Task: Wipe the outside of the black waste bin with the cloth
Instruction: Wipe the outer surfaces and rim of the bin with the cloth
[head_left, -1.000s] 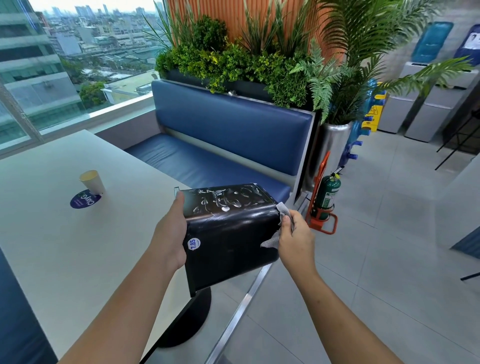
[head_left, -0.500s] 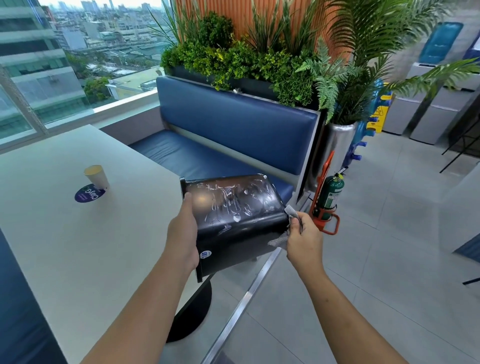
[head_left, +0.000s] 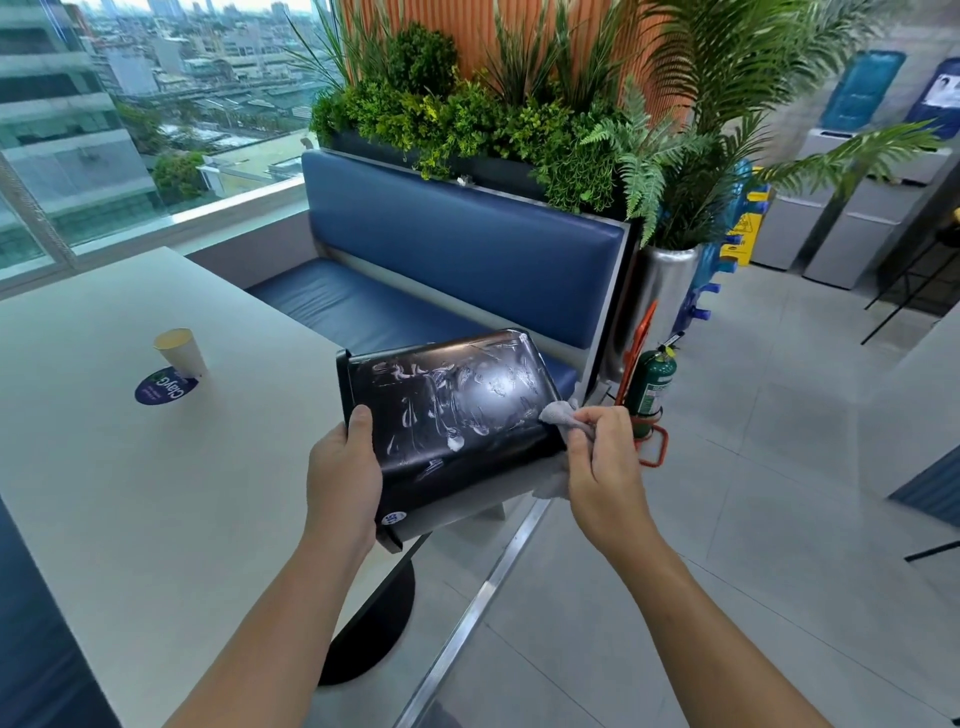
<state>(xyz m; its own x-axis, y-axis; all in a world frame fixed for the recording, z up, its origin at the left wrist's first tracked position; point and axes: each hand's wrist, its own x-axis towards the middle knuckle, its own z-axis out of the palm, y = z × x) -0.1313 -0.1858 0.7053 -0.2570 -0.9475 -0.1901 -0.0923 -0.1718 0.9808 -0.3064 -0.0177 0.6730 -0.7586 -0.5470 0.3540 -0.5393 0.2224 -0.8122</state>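
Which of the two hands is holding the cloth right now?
The right hand pinches the grey cloth against the black bin's right edge; the left hand only grips the bin.

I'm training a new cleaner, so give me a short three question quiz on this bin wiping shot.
1. True or false: the black waste bin is held above the floor.
2. Which hand holds the cloth? A) left hand B) right hand
3. Fill in: the paper cup stands on the white ____.

Key: 1 true. 2 B; the left hand grips the bin's side. 3 table.
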